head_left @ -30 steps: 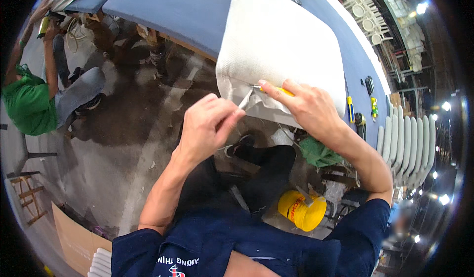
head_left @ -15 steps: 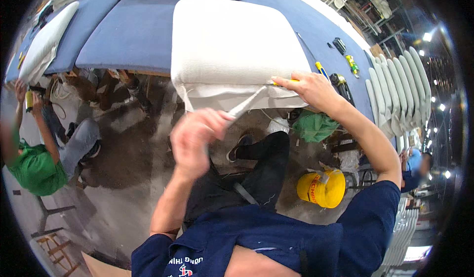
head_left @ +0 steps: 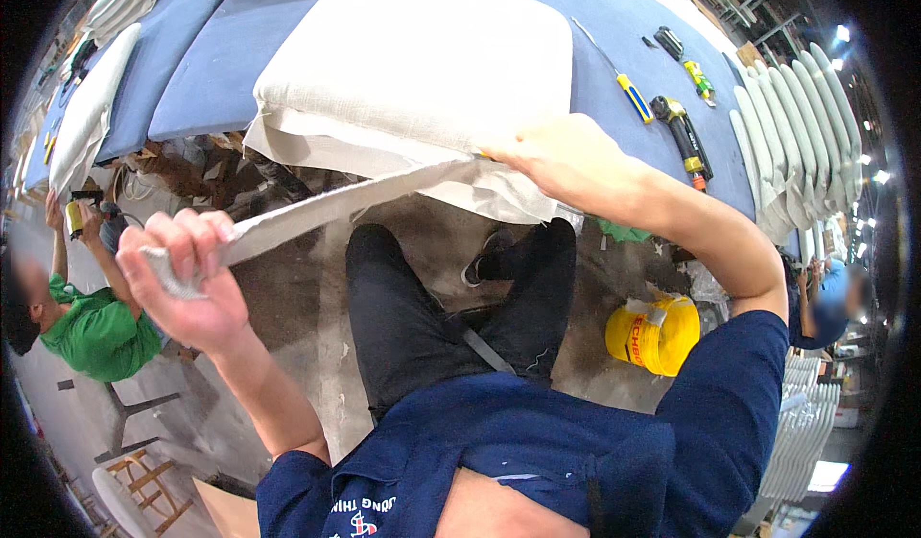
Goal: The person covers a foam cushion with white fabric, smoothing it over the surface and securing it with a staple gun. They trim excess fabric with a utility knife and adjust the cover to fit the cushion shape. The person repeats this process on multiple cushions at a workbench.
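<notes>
A padded seat cushion in off-white fabric lies at the table's near edge, its loose fabric skirt hanging over. My left hand is closed round the end of a long fabric strip, out to the left of the cushion. The strip stretches taut from there to the cushion's near edge beside my right hand. That hand is closed on a slim yellow tool, mostly hidden by the fingers, and rests against the cushion's near right corner.
On the blue table lie a screwdriver, a black-and-yellow air tool and a small green-yellow item. Several cushions stand in a row at right. A yellow bucket is on the floor. At left, a co-worker in green works.
My left hand has swung left and toward me, drawing out a much longer length of strip. The cushion has turned and shifted left. My right hand has moved slightly left along its edge.
</notes>
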Tool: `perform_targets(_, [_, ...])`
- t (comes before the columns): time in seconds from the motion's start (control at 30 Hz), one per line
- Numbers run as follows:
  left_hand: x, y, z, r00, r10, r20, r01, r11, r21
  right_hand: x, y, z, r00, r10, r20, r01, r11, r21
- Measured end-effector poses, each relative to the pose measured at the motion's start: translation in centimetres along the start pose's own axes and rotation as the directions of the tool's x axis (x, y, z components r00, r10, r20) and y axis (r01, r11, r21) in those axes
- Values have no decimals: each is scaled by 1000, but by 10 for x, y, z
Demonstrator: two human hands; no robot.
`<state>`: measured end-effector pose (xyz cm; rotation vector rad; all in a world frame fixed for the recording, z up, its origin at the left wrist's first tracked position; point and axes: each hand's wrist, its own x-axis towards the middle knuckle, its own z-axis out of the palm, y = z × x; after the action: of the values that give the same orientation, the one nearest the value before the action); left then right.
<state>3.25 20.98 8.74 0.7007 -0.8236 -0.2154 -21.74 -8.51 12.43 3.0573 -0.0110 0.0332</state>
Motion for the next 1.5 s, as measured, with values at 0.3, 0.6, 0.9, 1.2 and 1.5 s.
perform_targets(0.3, [-11,78,14,972,204,114,-192,975,-111,-84,1,-24,917,305,256,-266,948,-176])
perform_targets(0.6, [-12,102,26,968,250,28,-245,964,-107,-105,2,-10,941,297,163,-279,952,-128])
perform_targets(0.9, [0,97,18,990,141,-7,-141,988,-62,-133,-7,43,928,352,-123,-348,936,57])
perform_targets(1.2, [-95,-144,173,863,-425,272,-130,333,934,-136,-15,69,854,474,-214,-429,875,225])
perform_targets(1.5, [-83,-148,186,663,-731,161,317,468,825,-149,6,72,901,364,-237,-326,927,187])
